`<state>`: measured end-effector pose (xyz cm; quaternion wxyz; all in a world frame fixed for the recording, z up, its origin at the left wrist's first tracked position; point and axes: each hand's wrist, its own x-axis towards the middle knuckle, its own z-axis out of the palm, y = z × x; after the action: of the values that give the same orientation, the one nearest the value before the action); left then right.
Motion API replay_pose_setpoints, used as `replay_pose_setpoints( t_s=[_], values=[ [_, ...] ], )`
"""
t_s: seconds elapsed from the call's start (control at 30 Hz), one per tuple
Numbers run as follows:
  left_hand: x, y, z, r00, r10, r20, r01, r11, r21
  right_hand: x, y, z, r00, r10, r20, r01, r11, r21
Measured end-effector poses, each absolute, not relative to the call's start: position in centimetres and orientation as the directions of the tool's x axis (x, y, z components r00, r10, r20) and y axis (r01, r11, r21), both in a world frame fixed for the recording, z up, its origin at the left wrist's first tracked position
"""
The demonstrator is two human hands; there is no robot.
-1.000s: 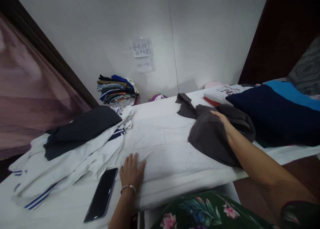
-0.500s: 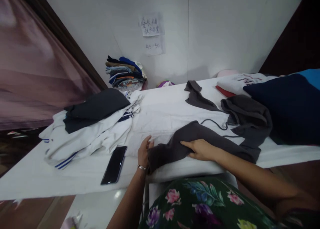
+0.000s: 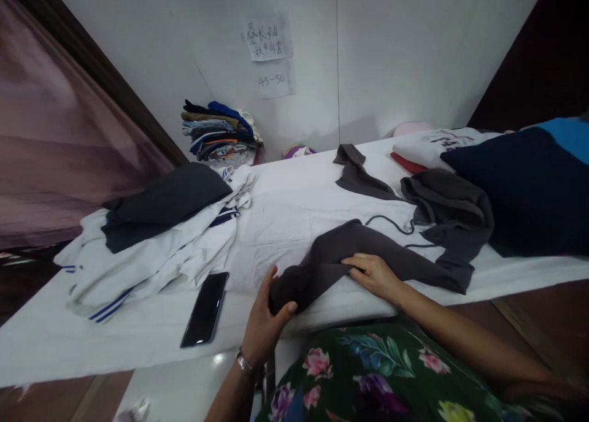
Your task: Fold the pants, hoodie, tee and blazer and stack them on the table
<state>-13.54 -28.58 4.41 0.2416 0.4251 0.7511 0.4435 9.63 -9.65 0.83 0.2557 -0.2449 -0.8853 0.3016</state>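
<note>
A hoodie with a white body (image 3: pixel 285 222), dark grey sleeves and a dark grey hood (image 3: pixel 453 204) lies spread across the white cloth, hood toward the right. Its near sleeve (image 3: pixel 335 244) is bent back over the body's near side. My left hand (image 3: pixel 267 321) grips the cuff end of that sleeve, thumb in front and the other fingers partly hidden behind the fabric. Farther up the same sleeve, my right hand (image 3: pixel 375 275) pinches its near edge. The far sleeve (image 3: pixel 363 180) stretches out toward the wall, and dark drawstrings (image 3: pixel 391 221) trail from the neck.
Left of the hoodie lie a black phone (image 3: pixel 205 310) and a white garment with blue stripes (image 3: pixel 151 275), topped by a folded dark garment (image 3: pixel 168 201). Folded clothes (image 3: pixel 221 134) are stacked by the wall. A navy garment (image 3: pixel 538 189) lies at the right.
My left hand has turned, bringing its thumb over the cuff. My right hand has gone from pointing on the sleeve to pinching its near edge. The view has shifted slightly.
</note>
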Motion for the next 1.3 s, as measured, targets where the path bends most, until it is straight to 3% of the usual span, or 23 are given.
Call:
replay_pose_setpoints(
  t_s=[0.07,0.17,0.3,0.37,0.43,0.53,0.63,0.73,0.83,0.97,1.13,1.23,1.3],
  values=[
    [-13.1,-28.8,4.0,-0.574,0.819,0.019,0.470,0.310,0.827,9.3,-9.7,0.8,-0.734,0.596,0.326,0.275,0.699,-0.660],
    [-14.1,-28.0,3.5,-0.672,0.740,-0.004,0.399,0.367,0.840,9.1,-10.1,1.3,-0.789,0.535,0.303,0.266,0.741,-0.616],
    [-17.5,-25.8,5.3,-0.757,0.653,-0.033,0.191,0.269,0.944,9.3,-10.8,2.6,-0.924,0.336,0.181,0.175,0.794,-0.583],
    [-19.7,-24.5,7.0,-0.793,0.610,-0.012,0.156,0.223,0.962,9.8,-11.0,3.3,-0.932,0.307,0.192,0.131,0.781,-0.610],
    [-21.9,-23.4,8.0,-0.815,0.579,0.032,0.210,0.244,0.947,10.6,-10.9,3.7,-0.895,0.351,0.276,0.114,0.778,-0.618],
    [-24.5,-22.3,7.6,-0.817,0.570,0.092,0.381,0.413,0.827,12.6,-10.4,3.7,-0.771,0.485,0.412,0.191,0.794,-0.577],
    [-25.5,-22.0,5.5,-0.767,0.636,0.081,0.520,0.543,0.659,15.5,-9.8,2.8,-0.684,0.586,0.434,0.350,0.786,-0.510],
    [-25.2,-22.2,3.8,-0.750,0.661,0.034,0.538,0.579,0.613,18.7,-9.3,1.4,-0.602,0.661,0.448,0.492,0.749,-0.444],
    [-24.7,-22.4,3.7,-0.786,0.618,0.017,0.474,0.584,0.659,21.5,-8.8,0.2,-0.504,0.741,0.444,0.605,0.669,-0.431],
    [-24.3,-22.5,5.0,-0.808,0.587,-0.055,0.294,0.481,0.826,23.0,-8.5,-0.2,-0.524,0.787,0.325,0.646,0.616,-0.450],
    [-24.1,-22.2,8.2,-0.756,0.643,-0.124,0.027,0.221,0.975,22.6,-7.4,3.0,-0.488,0.830,0.270,0.561,0.535,-0.632],
    [-24.7,-21.5,9.3,-0.757,0.645,-0.107,0.026,0.192,0.981,22.3,-4.7,5.7,-0.470,0.856,0.217,0.575,0.483,-0.660],
    [-25.4,-20.8,8.8,-0.794,0.603,-0.082,0.117,0.283,0.952,21.8,-2.4,6.3,-0.486,0.854,0.187,0.596,0.480,-0.644]
  ],
)
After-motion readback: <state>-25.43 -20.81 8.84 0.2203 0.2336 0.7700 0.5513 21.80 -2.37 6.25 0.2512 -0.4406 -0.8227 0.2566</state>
